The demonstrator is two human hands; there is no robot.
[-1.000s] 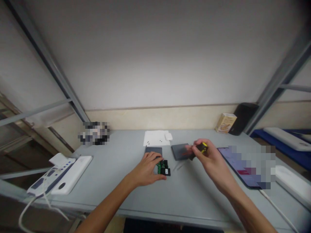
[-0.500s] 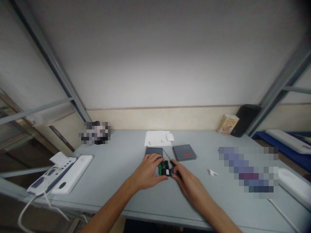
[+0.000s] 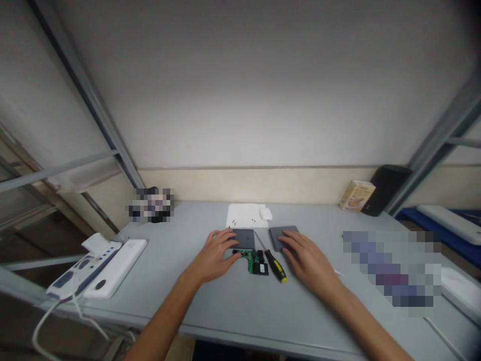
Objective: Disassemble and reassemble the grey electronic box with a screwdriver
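Note:
My left hand (image 3: 217, 256) is open, with its fingertips at the left side of a flat dark grey case (image 3: 244, 239) and its thumb near a green circuit board (image 3: 248, 255). The board sits along the case's near edge, with a black module (image 3: 260, 269) at its lower right. Between my hands lies a screwdriver (image 3: 277, 266) with a black and yellow handle, its shaft toward the case. My right hand (image 3: 304, 253) is open, fingers stretched over a second dark grey case part (image 3: 278, 235) and covering its right portion.
Behind the cases, white paper (image 3: 240, 214) bears several tiny dark screws and a small white case (image 3: 265, 214). A white earphone (image 3: 338, 273) is partly hidden behind my right hand. At left lies a power strip (image 3: 84, 268) with cables; a yellow box (image 3: 356, 195) stands back right.
My right hand has let go of the screwdriver, now lying on the table, and moved onto the right case part. My left hand has shifted left, uncovering more of the board and left case.

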